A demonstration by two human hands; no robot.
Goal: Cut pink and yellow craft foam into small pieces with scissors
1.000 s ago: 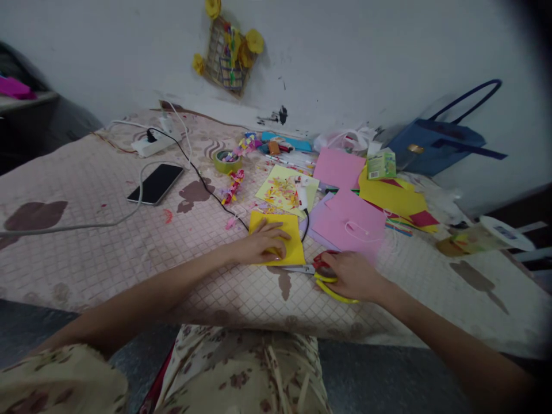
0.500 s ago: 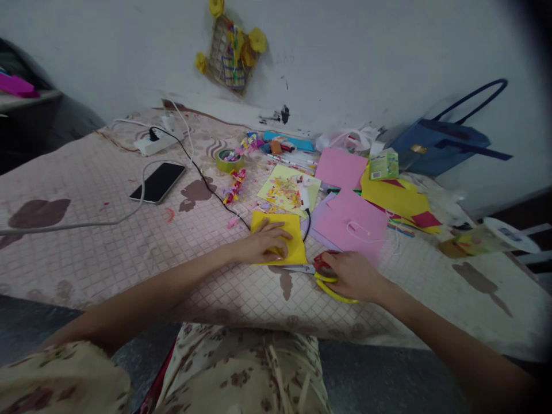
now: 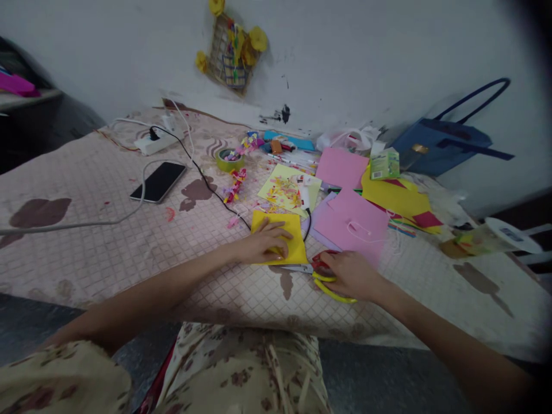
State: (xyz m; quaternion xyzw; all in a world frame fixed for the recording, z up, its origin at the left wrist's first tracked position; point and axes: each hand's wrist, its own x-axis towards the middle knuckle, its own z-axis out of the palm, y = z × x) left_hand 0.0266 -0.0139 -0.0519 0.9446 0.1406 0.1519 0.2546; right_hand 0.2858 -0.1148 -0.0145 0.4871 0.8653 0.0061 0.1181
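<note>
A yellow sheet point(image 3: 295, 248) lies at the near middle of the table. My left hand point(image 3: 264, 242) rests on it with fingers spread, pressing it flat. Just to the right, my right hand point(image 3: 351, 275) is closed round the red and yellow handles of a pair of scissors point(image 3: 324, 278). Their blades point left along the sheet's near edge, and part of the blades is hidden beneath it. A glue gun point(image 3: 304, 196) with a black cord lies beyond the sheet, on a pale yellow paper point(image 3: 280, 178) strewn with small scraps.
Pink papers point(image 3: 353, 221) lie to the right, with a yellow sheet point(image 3: 392, 192) and a small green box point(image 3: 385, 164) behind them. A tape roll point(image 3: 228, 161), phone point(image 3: 158, 181) and power strip point(image 3: 157, 142) are on the left. A blue bag point(image 3: 440, 144) leans against the wall.
The scissors in my right hand have slid slightly left, a little further along the yellow sheet's near edge. My left hand has stayed in place on the sheet.
</note>
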